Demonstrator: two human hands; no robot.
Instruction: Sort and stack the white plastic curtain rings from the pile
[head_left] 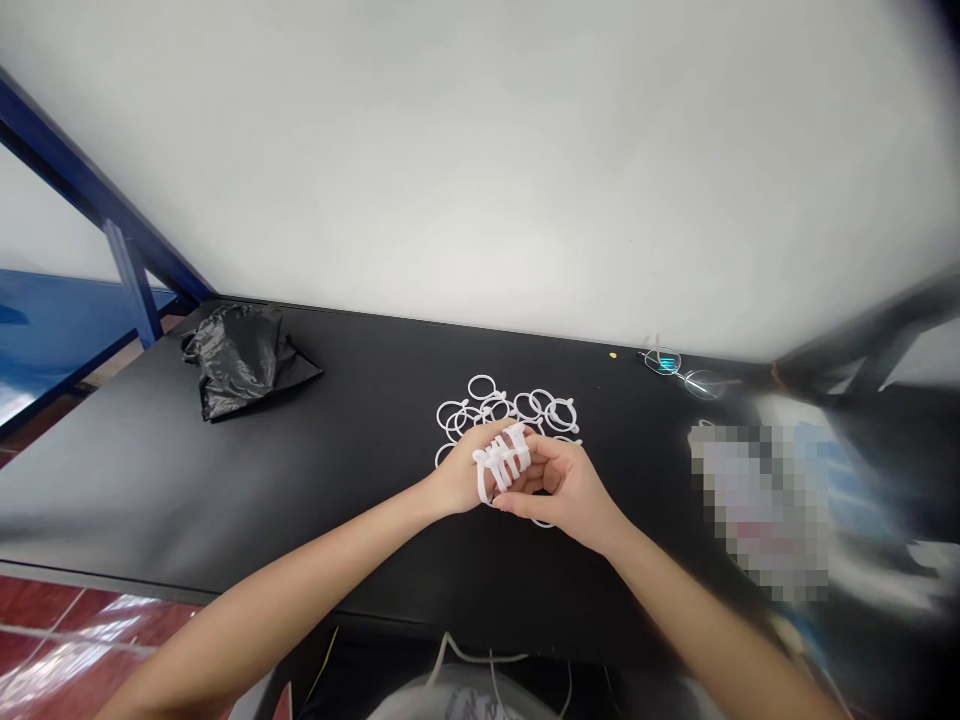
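Note:
Several white plastic rings (504,462) with small tabs, like curtain rings, sit in a row at my left hand (459,472), which is closed around or through them; its fingers are partly hidden behind the rings. From the right, my right hand (576,492) curls in with its thumb and fingers gripping the same row at its edges. Under and beyond both hands, more loose white rings (481,387) lie overlapping on the black table (375,380). My hands cover part of that pile.
At the back left of the table lies a crumpled black plastic bag (244,362). Eyeglasses (664,361) rest near the wall at the back right, beside a small yellow bit (613,355). A blurred, pixelated item (761,510) is at the right. Blue metal framing (135,275) stands left.

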